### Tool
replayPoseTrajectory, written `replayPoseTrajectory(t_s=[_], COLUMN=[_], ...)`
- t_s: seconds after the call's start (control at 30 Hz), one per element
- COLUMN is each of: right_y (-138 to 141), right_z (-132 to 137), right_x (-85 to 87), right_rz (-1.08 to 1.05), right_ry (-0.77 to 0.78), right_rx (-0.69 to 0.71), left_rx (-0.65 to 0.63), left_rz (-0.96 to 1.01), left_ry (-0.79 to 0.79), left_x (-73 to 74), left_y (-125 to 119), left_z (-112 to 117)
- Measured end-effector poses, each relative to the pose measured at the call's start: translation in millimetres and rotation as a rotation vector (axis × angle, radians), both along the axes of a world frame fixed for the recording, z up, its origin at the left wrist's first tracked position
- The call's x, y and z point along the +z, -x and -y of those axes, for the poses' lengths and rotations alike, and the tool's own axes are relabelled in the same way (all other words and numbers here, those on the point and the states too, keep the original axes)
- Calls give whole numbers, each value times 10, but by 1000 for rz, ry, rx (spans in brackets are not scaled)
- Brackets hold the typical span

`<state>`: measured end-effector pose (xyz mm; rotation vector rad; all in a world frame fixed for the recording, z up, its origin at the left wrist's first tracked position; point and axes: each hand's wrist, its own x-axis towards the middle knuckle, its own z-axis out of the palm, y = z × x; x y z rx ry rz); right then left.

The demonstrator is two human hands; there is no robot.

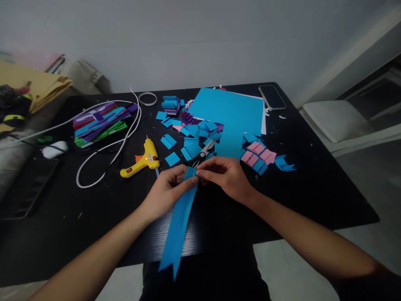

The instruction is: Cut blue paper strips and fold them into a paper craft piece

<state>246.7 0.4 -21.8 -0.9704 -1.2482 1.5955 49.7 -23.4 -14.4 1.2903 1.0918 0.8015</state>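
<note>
While our left hand (166, 189) pinched the blue strip (179, 215) near its upper end, our right hand (228, 174) gripped that end's edge; we noted the strip's forked tail (169, 265) beyond the black table (228, 221), scissors (205, 151) just past our hands.

Left hand (169, 187) just beside right hand (228, 176)

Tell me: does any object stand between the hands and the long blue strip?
Nothing visible. The left hand holds the blue strip, and the right hand touches its upper end; the scissors lie beyond.
</note>
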Motion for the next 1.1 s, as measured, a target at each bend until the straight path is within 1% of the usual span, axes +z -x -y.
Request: replayPoseTrajectory(t_s=[0.1,0.3,0.43,0.57,0.87,1.0,1.1], right_y=[0,-3,-28,-37,-58,-87,-99], right_z=[12,26,33,48,52,34,19], right_x=[-1,-13,3,8,21,38,26], right_rz=[8,6,24,64,76,118,157], right_ry=[-24,-28,-77,-140,-164,-235,-318], right_rx=[-3,-3,20,23,59,47,39], left_rx=[41,34,28,16,44,68,59], left_rz=[31,56,77,88,149,186,191], left_ry=[30,105,116,93,153,199,192], left_x=[24,63,63,56,92,93,76], left_y=[-11,-8,20,31,31,35,29], left_z=[5,11,3,0,-18,-9,3])
